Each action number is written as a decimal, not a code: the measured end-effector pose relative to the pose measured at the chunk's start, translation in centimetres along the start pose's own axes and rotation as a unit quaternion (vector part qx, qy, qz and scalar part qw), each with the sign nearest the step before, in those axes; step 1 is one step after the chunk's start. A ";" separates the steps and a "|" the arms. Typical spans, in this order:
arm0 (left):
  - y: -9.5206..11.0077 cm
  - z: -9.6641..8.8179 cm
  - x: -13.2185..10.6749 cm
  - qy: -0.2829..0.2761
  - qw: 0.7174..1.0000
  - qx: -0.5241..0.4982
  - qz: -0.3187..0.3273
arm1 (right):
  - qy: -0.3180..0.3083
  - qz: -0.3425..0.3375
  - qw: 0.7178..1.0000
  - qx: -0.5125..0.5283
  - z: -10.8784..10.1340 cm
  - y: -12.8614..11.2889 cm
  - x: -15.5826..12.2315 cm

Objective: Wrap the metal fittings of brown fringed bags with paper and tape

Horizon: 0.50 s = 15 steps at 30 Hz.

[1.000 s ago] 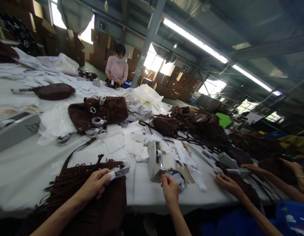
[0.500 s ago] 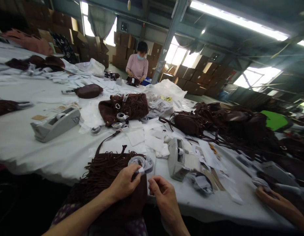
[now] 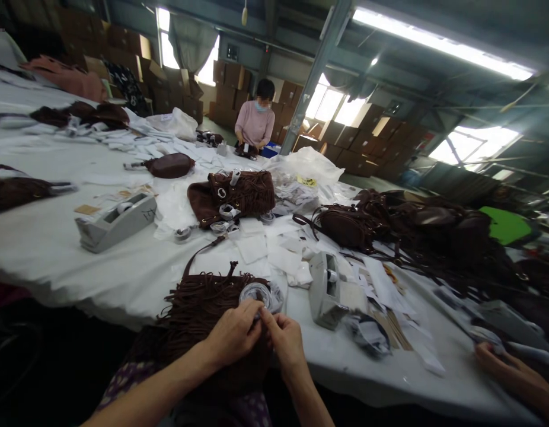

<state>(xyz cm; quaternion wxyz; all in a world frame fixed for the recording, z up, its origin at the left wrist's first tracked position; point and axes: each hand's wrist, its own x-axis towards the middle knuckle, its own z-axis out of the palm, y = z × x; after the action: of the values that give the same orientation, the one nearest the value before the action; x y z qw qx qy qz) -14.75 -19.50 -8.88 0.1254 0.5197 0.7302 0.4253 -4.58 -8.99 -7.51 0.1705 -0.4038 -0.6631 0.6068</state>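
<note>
A dark brown fringed bag (image 3: 198,302) lies at the table's front edge and over my lap, its thin strap stretching away behind it. Above its right corner is a coiled strap (image 3: 257,292) in whitish wrapping. My left hand (image 3: 236,329) is closed on the near side of this coil, thumb and fingers pressed together. Right beside it, my right hand (image 3: 286,341) pinches at the coil's near edge, its fingertips against those of my left hand. What lies exactly between the right fingertips is hidden.
A grey tape dispenser (image 3: 325,290) stands right of my hands, a second tape dispenser (image 3: 117,222) to the left. Another brown bag (image 3: 239,198) and white paper sheets (image 3: 252,246) lie ahead. A wrapped dark coil (image 3: 367,335) and a co-worker's hand (image 3: 501,365) are at right.
My right hand has moved left and forward from beside the coil to its near edge, meeting my left hand. The view has shifted slightly, so the scene sits a little further right.
</note>
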 end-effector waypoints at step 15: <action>1.1 -0.4 1.2 0.107 0.968 -0.187 -0.126 | -0.017 0.094 0.950 0.297 0.8 -1.2 -0.1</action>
<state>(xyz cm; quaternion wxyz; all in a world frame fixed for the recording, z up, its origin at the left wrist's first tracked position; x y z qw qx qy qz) -14.87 -18.53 -7.50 0.1944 0.3423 0.7066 0.5880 -5.50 -9.52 -6.56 0.2139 -0.3851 -0.4145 0.7963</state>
